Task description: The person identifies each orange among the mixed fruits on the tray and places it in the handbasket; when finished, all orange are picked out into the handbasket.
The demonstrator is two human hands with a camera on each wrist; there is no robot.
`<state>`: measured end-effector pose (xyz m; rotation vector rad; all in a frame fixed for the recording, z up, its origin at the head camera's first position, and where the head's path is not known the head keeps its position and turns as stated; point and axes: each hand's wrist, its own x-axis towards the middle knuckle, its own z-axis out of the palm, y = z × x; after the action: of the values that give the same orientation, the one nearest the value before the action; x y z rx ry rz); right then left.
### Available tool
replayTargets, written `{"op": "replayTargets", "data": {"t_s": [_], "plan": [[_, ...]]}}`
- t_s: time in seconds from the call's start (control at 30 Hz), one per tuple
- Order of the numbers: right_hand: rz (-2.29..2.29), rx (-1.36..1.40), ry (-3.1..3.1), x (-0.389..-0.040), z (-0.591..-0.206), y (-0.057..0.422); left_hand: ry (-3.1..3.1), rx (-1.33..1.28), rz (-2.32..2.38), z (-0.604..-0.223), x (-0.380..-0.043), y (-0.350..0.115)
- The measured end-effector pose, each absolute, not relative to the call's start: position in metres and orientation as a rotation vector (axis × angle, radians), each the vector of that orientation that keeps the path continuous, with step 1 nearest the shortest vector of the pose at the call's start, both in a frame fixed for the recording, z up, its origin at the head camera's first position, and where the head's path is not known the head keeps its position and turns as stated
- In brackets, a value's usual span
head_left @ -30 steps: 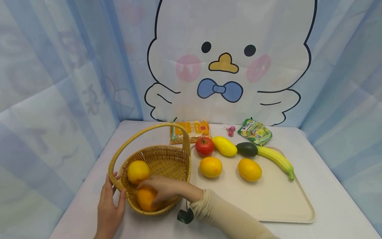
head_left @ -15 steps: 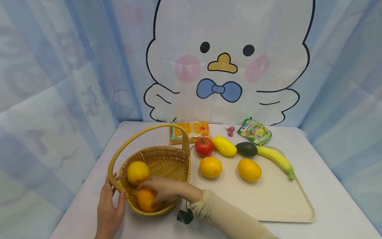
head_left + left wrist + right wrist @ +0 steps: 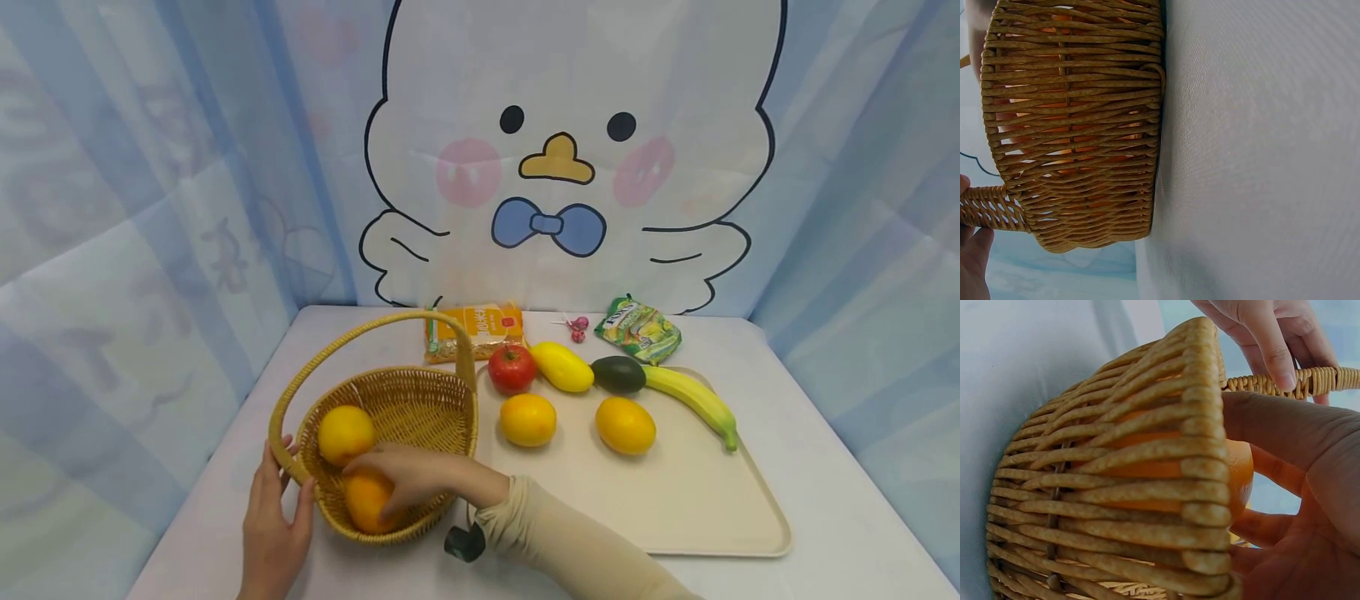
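Near me, I can't make out the dark object (image 3: 465, 543) beside the sleeve (image 3: 570, 533). The left hand (image 3: 273, 529) grips the basket (image 3: 431, 408) by its handle, forearm cut off below. My right hand (image 3: 408, 477) curls round the orange (image 3: 364, 505) inside that basket, hiding part of it; the left wrist view shows only orange glimpses through the weave. The sleeve covers the tray's (image 3: 720, 512) near left corner; room opens between its two front fruits (image 3: 626, 426) and near right rim.

Two-handed grip
Left hand (image 3: 276, 525) pinches, fingers (image 3: 267, 483) toward 12 o'clock; right hand (image 3: 408, 477) curls, sleeved forearm (image 3: 573, 537) trailing toward 4 o'clock.
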<state>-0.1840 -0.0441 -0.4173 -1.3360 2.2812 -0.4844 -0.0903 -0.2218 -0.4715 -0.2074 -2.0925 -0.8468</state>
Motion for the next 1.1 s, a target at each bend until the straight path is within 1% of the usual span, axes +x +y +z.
{"op": "replayTargets", "data": {"t_s": [0.47, 0.73, 1.1], "plan": [[-0.539, -1.316, 2.296, -0.185, -0.409, -0.04, -2.125, -0.155, -0.851, -0.47, -0.088, -0.221], [-0.561, -1.363, 2.309, -0.187, -0.409, -0.038, -2.121, -0.164, -0.844, -0.47, -0.089, -0.221], [-0.574, -1.326, 2.321, -0.186, -0.407, -0.037, -2.142, -0.152, -0.848, -0.469, -0.088, -0.221]]}}
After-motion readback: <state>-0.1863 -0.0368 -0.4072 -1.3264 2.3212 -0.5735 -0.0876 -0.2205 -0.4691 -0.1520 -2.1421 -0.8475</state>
